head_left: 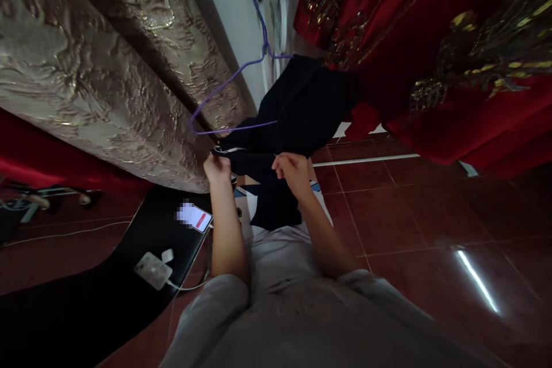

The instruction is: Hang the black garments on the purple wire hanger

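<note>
A dark garment (302, 103) hangs partly on a purple wire hanger (228, 81), whose left half sticks out bare. The hanger's right end is hidden in the cloth. My left hand (218, 167) is closed on the garment's left edge, beside a thin white strip at the fabric. On the same stretch of cloth, further right, my right hand (292, 171) pinches the dark fabric. Between the two hands the edge runs nearly straight across. The garment's lower part drapes down in front of my lap.
Gold-patterned curtains (142, 69) hang at left, red embroidered cloth (414, 75) at right. A black bench top (99, 293) carries a lit phone (198, 219) and a white power bank (153, 270) with a cable. Red tiles (379, 213) cover the floor.
</note>
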Demonstrator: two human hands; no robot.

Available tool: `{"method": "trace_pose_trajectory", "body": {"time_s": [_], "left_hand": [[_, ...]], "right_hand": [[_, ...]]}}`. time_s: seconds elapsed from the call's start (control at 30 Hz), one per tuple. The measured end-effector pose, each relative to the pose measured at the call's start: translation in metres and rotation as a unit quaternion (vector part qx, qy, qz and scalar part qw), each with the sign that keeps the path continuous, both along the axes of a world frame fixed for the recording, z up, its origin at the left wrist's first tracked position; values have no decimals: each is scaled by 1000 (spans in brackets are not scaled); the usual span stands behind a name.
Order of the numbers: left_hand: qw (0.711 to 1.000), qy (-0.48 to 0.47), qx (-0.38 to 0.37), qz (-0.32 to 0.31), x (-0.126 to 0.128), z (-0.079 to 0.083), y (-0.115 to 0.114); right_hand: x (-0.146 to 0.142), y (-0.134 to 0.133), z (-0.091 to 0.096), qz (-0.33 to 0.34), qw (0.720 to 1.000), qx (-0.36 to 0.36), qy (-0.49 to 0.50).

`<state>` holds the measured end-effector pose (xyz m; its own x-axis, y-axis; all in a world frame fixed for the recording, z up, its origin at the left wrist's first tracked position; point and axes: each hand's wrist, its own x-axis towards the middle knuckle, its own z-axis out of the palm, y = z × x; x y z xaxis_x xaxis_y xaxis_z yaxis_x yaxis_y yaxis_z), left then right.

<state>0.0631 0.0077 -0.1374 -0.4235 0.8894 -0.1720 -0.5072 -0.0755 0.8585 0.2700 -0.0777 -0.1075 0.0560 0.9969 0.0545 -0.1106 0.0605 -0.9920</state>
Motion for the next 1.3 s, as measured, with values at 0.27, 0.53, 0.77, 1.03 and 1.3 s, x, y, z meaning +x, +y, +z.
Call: {"method": "trace_pose_trajectory", "body": {"time_s": [0.27, 0.53, 0.77, 1.03, 1.3], "left_hand": [[985, -12, 74, -155, 53, 17, -41], [834, 356, 332, -260, 101, 77, -84], [766, 353, 317, -433, 83, 71, -61], [575, 579, 317, -483, 37, 49, -19], [699, 490, 230, -467, 1, 92, -26]], "right_hand": [[45, 0, -5, -58, 993, 74, -75], [16, -10, -2, 17, 990, 100, -97], [38, -21, 26, 133, 980, 87, -121], [76, -42, 56, 84, 974, 80, -192], [77, -11, 70, -67, 989, 127, -47]]}}
